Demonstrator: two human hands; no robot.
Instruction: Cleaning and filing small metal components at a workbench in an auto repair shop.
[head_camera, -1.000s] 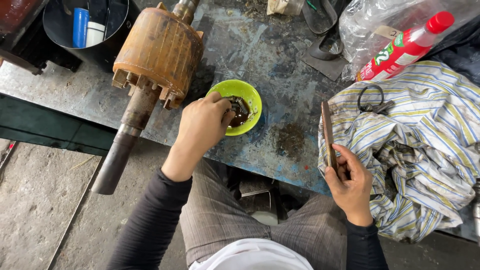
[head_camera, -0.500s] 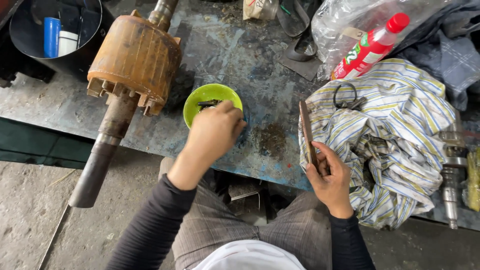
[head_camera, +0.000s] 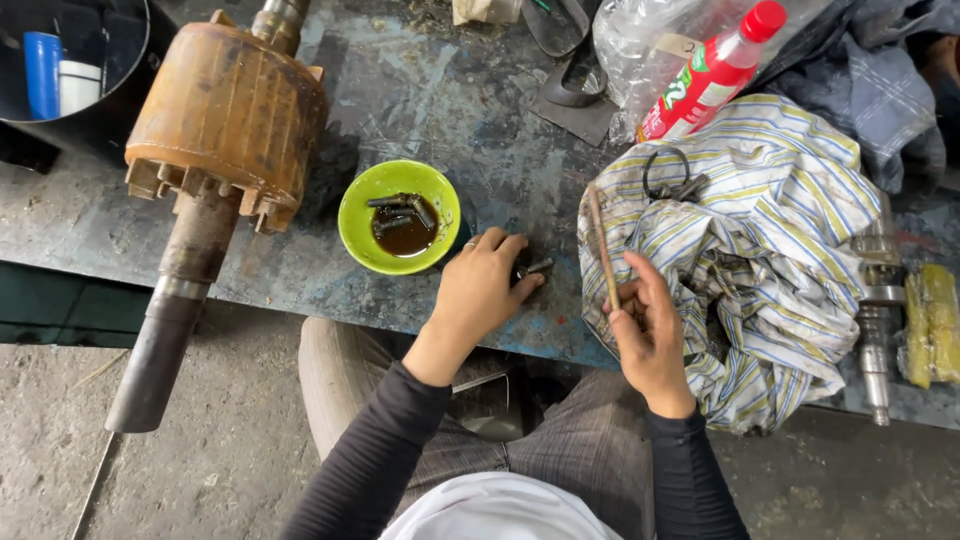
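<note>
My left hand rests on the metal workbench just right of a green bowl, its fingers closed around a small dark bolt whose end sticks out. The bowl holds dark oily liquid and a few more bolts. My right hand grips a thin rusty rod or file, held upright against the striped cloth.
A large rusty motor rotor with a long shaft overhangs the bench's front edge at left. A black bucket sits far left. A red-capped bottle, plastic bag, scissors and a metal shaft part lie at right.
My left hand left the green bowl and moved right onto the bench, now holding a small bolt. My right hand with the rod stayed by the striped cloth.
</note>
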